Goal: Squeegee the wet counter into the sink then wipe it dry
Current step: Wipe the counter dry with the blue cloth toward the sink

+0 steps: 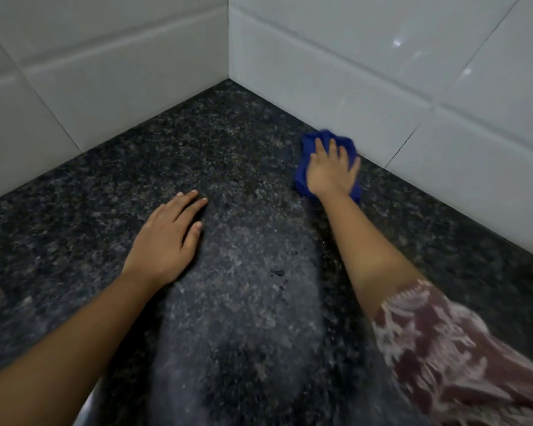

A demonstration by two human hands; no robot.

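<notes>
Head view, looking down into a tiled corner: dark speckled granite counter (83, 207) meeting white wall tiles (130, 75) on two sides. Right hand (331, 170) pressed palm-down on a bunched blue cloth (303, 162), fingers spread apart over the fabric, not curled around it, cloth pinned flat between palm and stone. Cloth lying on the counter just beside the right-hand wall, near the corner, with blue edges showing ahead of the fingertips, along the thumb side and behind the heel of the hand. Right forearm stretched diagonally across the counter, with a maroon-and-white patterned sleeve (443, 355) at the lower right, blurred. Left hand (166, 241) resting flat on the bare stone, well apart from the cloth, fingers extended and close together, holding nothing. Between the two arms, a paler, hazy grey streak (243, 287) running from the lower edge of the view up toward the cloth; wet film or reflection, cannot tell which. A few small dark droplets (277, 273) sitting on that streak near its right margin. A sliver of pale metallic edge (90, 404) at the bottom left beneath the left forearm, too little in view to identify. Bright glints on the glossy right-hand tiles.
</notes>
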